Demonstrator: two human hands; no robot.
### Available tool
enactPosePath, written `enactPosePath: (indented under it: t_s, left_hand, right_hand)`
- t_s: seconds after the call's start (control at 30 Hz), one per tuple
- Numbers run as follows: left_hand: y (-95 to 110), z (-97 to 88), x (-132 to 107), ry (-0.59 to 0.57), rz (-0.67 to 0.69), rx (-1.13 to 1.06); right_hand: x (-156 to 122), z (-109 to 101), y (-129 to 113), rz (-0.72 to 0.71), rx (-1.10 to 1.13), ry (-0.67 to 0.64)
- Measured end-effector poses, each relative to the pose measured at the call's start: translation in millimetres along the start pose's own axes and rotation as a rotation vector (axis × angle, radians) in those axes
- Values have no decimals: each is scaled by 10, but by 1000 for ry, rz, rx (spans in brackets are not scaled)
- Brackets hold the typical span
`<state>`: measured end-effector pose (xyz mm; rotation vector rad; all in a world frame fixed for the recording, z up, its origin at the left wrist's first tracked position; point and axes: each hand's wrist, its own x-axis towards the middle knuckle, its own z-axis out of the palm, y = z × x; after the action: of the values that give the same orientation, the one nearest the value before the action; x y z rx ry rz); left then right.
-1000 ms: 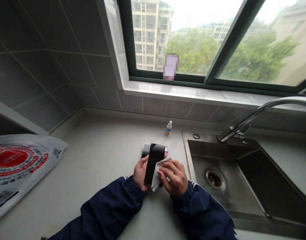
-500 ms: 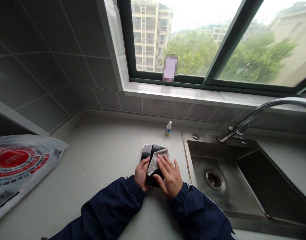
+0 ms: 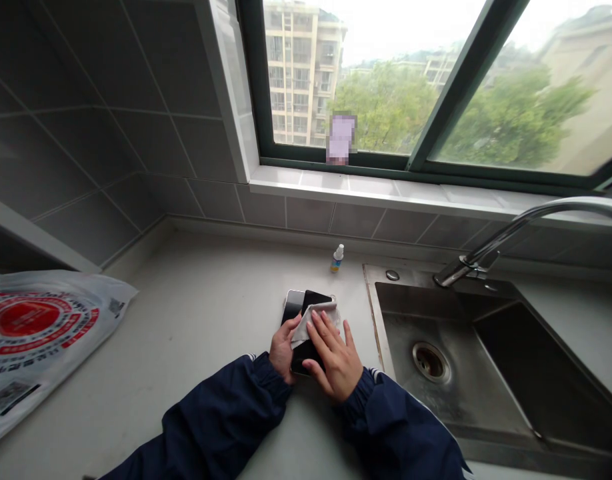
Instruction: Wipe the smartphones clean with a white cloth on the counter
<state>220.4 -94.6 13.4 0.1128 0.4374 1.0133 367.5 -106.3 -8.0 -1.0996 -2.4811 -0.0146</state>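
My left hand (image 3: 283, 347) is closed on the left edge of a phone (image 3: 302, 357) with a dark screen. Over the middle of that screen lies a thin light-grey cloth (image 3: 302, 329), its left end close by my left fingers. My right hand (image 3: 337, 360) rests flat on the cloth with its fingers stretched out, hiding part of both cloth and phone. Partly behind the held phone, a second phone (image 3: 293, 305) lies on the counter. A small white spray bottle (image 3: 337, 258) with a blue and yellow label stands upright beyond the phones.
On the right a steel sink (image 3: 381, 333) is set into the white counter (image 3: 211, 300), with a chrome faucet (image 3: 496, 237) behind it. A white plastic bag (image 3: 106, 293) with red print lies at the left. A tiled ledge and window (image 3: 386, 113) stand at the back.
My right hand has slid slightly to the left on the phone. The cloth has shifted left with it, closer to my left fingers. The left hand holds its place.
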Motion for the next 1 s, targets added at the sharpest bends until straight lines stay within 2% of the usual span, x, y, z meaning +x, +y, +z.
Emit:
enactPosePath:
  t_s: [0.13,0.23,0.33,0.43,0.57,0.73,0.87,1.0]
  left_hand:
    - [-7,22,-1,32,13,8]
    - [20,35,-20,0,-2,3]
    - [68,34,-38,-59,-83,8]
    - [86,34,-36,-99,-137,-17]
    - [6,8,-10,-61,-39,-42]
    - [-131,-26,6,98,181,138]
    - [-158,58,-5,-39,98,114]
    - [-115,119,-26,-60,106,61]
  right_hand:
    - [-7,13,0,48,-9,19]
    - [-14,-3,-62,-47,11,0]
    - [-19,-21,-129,-151,43,-36]
    - [-16,-30,-144,-151,34,-48]
    - [7,-40,-55,-44,0,-24]
    - [33,-49,107,71,6,87]
    - [38,-43,138,105,17,124]
    - [27,-52,67,27,48,67]
